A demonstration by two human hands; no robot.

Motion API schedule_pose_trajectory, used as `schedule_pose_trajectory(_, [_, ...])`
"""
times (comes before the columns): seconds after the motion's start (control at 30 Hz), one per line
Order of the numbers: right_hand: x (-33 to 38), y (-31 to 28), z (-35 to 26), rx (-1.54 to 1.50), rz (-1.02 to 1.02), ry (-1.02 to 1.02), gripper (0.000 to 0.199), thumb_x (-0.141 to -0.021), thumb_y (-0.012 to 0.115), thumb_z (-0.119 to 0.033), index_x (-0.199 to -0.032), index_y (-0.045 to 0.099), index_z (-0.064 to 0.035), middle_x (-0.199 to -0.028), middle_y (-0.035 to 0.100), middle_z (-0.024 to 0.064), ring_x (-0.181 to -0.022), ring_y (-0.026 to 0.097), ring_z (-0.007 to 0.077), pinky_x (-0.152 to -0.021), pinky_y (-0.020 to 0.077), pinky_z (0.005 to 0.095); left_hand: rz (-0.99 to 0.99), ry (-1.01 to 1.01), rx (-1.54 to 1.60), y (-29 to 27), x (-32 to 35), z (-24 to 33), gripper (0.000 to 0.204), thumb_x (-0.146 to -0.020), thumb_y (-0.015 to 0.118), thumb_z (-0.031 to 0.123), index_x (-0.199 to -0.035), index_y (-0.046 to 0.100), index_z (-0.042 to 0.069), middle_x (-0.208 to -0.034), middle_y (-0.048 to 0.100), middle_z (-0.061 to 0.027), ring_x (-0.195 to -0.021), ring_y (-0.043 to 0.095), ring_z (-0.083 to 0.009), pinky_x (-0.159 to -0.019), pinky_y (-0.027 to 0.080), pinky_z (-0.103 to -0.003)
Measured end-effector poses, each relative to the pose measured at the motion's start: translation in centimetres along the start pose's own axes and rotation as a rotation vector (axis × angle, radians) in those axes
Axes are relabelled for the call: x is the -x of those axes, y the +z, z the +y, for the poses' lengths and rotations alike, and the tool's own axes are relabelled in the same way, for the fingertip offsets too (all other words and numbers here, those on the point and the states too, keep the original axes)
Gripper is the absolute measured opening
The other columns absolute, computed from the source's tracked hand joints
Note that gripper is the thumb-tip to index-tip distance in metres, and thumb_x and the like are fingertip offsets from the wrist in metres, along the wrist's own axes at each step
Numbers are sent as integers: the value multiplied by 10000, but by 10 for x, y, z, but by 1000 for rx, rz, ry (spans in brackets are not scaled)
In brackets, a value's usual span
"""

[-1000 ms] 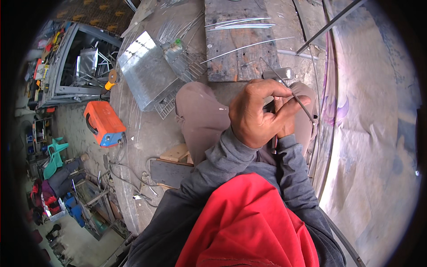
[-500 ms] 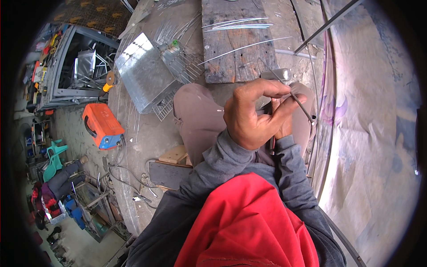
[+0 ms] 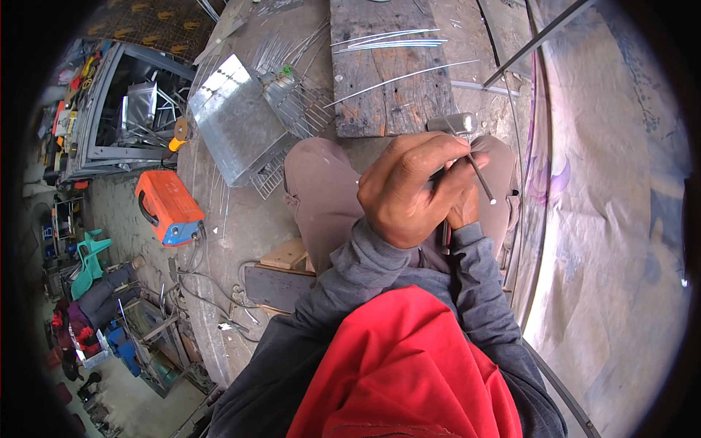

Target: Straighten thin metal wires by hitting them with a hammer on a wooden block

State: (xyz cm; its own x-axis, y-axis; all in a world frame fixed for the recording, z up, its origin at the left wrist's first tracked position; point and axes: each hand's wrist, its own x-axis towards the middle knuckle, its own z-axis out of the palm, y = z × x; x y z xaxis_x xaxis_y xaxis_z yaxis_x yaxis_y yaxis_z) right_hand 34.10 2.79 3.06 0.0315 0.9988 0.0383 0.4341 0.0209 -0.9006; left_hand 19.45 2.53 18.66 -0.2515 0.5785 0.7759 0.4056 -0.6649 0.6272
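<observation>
Between thumb and fingertips, my left hand (image 3: pixel 409 186) pinches a thin metal rod (image 3: pixel 483 182), whose blunt end points down and to the right over my right knee. Behind and below it is my right hand (image 3: pixel 465 208), largely covered by the left one. It is closed around the handle of a hammer. The hammer's (image 3: pixel 453 123) shiny cylindrical metal head shows beyond my fingers, near the board's front edge; most of the handle is hidden.
Ahead, a worn wooden board (image 3: pixel 391 95) carries several thin metal rods (image 3: pixel 394 41). A sheet-metal box (image 3: pixel 237 120) rests on wire grids at the left, with an orange machine (image 3: pixel 168 206) beside it. Cables (image 3: pixel 212 281) lie on the ledge. A pale cloth (image 3: pixel 599 219) hangs at the right.
My left hand has shifted slightly left and turned the rod, so its near end now sits further left and appears closer. The hammer head shows more fully.
</observation>
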Motion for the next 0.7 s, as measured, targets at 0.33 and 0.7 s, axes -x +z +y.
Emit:
schedule_pose_trajectory(0.33, [1,2,-9,-234,-30,257,449,-1037,479,-484,-1078,593,-52,-576,455,-21,-388,392,61,-353,303,244,7,26,-164,-39,0,-11,309,-793,790,-69,-1028,603,4,-931,716,-142,-861,715,-221,-743,598,-318])
schedule_pose_trajectory(0.7, [2,2,-17,-258,-68,347,471,-1025,506,-488,-988,594,-27,-618,508,0,-510,475,81,-445,375,283,654,-828,328,-142,59,-162,246,-936,703,121,-1093,524,58,-1010,683,-136,-894,704,-227,-817,614,-352])
